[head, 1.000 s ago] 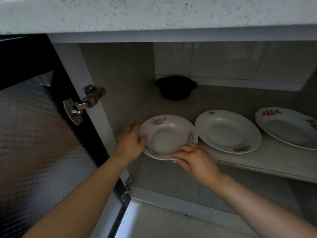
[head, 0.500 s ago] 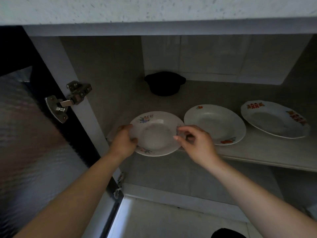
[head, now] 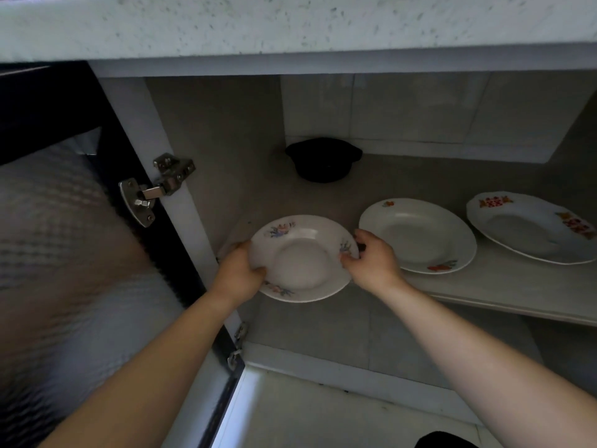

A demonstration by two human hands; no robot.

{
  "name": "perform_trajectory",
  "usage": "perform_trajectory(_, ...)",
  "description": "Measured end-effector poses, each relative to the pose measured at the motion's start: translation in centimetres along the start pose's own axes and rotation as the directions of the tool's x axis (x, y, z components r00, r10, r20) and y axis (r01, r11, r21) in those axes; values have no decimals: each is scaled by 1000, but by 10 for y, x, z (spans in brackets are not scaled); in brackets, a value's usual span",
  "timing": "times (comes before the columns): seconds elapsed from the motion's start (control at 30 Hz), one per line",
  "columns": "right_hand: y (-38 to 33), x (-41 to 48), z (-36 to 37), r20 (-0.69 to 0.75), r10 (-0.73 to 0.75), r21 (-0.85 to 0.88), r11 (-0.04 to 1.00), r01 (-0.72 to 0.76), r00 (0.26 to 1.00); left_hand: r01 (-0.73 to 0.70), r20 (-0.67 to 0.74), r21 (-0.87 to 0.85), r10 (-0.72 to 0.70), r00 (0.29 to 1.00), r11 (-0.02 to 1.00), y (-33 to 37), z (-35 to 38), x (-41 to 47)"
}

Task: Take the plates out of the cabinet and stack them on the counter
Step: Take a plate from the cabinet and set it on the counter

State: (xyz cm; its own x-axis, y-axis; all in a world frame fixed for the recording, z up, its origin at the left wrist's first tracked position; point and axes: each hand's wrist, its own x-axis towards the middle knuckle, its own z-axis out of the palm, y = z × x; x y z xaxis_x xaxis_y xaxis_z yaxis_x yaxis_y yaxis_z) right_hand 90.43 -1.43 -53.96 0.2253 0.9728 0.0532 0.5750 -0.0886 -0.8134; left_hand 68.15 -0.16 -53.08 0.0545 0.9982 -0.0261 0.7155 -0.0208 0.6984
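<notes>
A white plate with blue flower prints (head: 302, 258) is tilted toward me at the front left edge of the cabinet shelf (head: 504, 295). My left hand (head: 240, 270) grips its left rim and my right hand (head: 371, 261) grips its right rim. A second white plate with red flowers (head: 420, 234) lies flat on the shelf just right of my right hand. A third plate with red-orange patterns (head: 529, 226) lies at the far right. The speckled counter (head: 290, 24) runs overhead.
A black lidded pot (head: 323, 160) sits at the back of the shelf. The open cabinet door with frosted glass (head: 64, 253) stands at the left, its metal hinge (head: 155, 189) on the white frame. The lower cabinet floor (head: 323, 415) lies below.
My right hand shifted from the plate's front edge to its right rim. The flowered plate has lifted and tilted off the shelf's front edge between both hands.
</notes>
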Motion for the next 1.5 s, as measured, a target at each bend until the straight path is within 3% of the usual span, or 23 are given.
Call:
perform_trajectory(0.33,4,-11,5,-1,83,65,994,-83,997,-29,-24,-65,27,999,997,-1,0,-12)
perform_trajectory(0.87,25,-58,-10,21,108,356,928,-109,994,-17,-78,-200,1,997,980,-13,16,-48)
perform_trajectory(1.17,30,-83,-9,12,120,363,925,-116,993,0,-102,-59,-6,995,998,-20,20,-67)
perform_trajectory(1.37,14,-92,-10,13,141,346,928,-136,990,6,-99,-100,-16,995,995,-1,-2,-85)
perform_trajectory(1.5,-24,-108,-28,72,245,308,916,-255,967,126,-13,-68,-127,992,990,26,-34,-109)
